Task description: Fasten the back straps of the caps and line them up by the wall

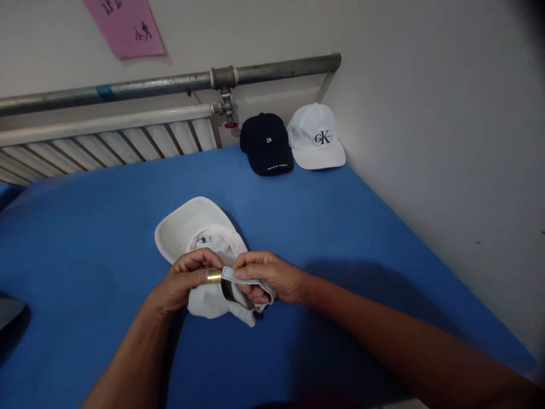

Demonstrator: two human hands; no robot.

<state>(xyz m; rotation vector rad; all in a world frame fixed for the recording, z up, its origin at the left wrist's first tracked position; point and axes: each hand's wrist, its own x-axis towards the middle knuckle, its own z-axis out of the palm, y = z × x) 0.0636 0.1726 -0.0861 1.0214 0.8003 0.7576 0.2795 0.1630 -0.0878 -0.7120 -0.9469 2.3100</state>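
Note:
A pale baseball cap (208,304) lies upside down on the blue surface, its brim (191,224) pointing up and to the left. At its back edge, my left hand (183,275) pinches the gold buckle (214,276) between thumb and fingers. My right hand (272,275) is closed on the cap's adjusting strap (247,277), just right of the buckle. The strap bends in a loop around my right fingertips, and some of those fingers are hidden behind it. A small dark mark shows inside the cap.
A black cap (266,142) and a white cap (317,136) sit side by side at the back of the blue surface (128,204). Behind stand a radiator (106,142) and a metal pipe (170,85). A wall (426,113) borders the right side.

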